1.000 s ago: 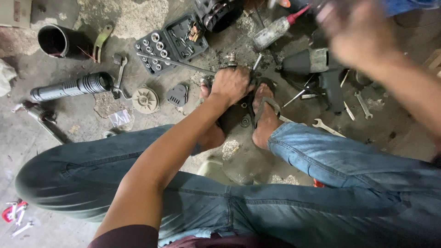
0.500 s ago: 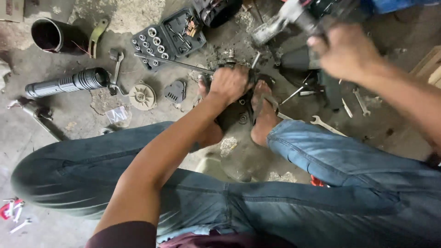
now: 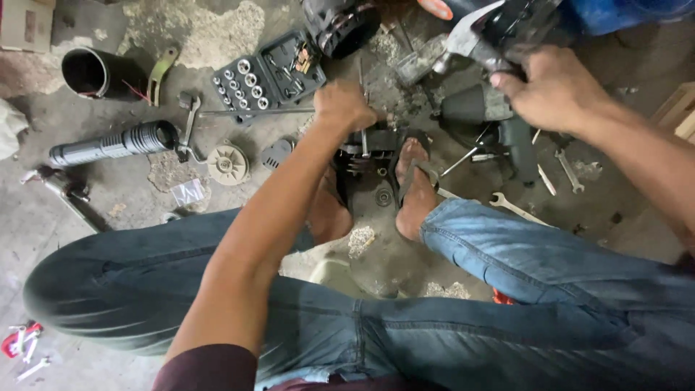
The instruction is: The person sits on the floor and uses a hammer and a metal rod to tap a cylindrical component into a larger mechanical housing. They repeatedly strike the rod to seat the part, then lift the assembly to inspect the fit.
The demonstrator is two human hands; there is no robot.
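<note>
dark metal housing | upright between feet | hammer | raised, upper right

Left hand fisted, arm extended; right hand clenched, raised.

Blue denim jeans are worn above a grey, stained concrete floor; a black socket case is filled with silver sockets, beside a black ribbed tube.
</note>
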